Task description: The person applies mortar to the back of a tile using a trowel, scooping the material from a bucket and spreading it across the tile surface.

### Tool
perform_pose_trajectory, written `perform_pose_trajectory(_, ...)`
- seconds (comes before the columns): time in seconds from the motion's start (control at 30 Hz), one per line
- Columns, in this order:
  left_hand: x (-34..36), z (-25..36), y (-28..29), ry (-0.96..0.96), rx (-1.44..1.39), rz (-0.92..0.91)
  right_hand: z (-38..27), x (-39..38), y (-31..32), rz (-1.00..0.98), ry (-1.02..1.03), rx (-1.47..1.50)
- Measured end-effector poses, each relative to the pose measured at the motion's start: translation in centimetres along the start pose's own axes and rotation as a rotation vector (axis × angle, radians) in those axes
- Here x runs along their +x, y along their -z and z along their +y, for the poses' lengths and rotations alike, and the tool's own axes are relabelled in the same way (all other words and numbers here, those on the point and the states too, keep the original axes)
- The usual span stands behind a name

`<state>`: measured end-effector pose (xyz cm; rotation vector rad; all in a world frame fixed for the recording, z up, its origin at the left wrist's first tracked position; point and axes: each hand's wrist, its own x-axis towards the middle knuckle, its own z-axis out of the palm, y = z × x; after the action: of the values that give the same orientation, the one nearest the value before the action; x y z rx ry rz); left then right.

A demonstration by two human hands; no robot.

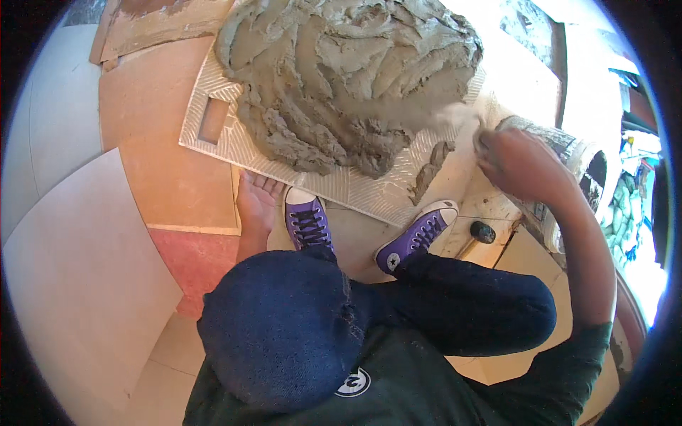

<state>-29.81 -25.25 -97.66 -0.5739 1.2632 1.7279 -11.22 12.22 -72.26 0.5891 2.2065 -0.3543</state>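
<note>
A thick heap of wet grey-brown mortar (348, 78) lies on a large tile (341, 186) with a ridged, combed surface. The tile has a rectangular cut-out near its left corner. My right hand (526, 165) is closed round the handle of a trowel (458, 115), whose blade is blurred by motion at the heap's right side. A small separate lump of mortar (430, 172) sits on the tile near there. Palm up, my left hand (258, 202) has its fingers stretched out at the tile's near edge, beside my left shoe; they hold nothing that I can see.
My purple shoes (420, 236) stand close to the tile's near edge. Right of my hand lies a mortar-smeared bucket (591, 165) on its side. A small dark cylindrical object (482, 232) is on the floor below. Orange-brown boards (165, 135) and a pale panel (89, 284) are at left.
</note>
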Motion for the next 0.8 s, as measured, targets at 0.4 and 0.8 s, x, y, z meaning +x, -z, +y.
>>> perform_pose_trajectory(0.4,0.4,-0.4,-0.3,0.035,-0.045,0.024,1.2,-2.5,-2.4,-0.327,-0.059,0.072)
perform_pose_trajectory(0.8,0.8,-1.2,-0.9,0.056,-0.025,0.021,3.2,3.7,-8.1,-0.079,0.084,0.181)
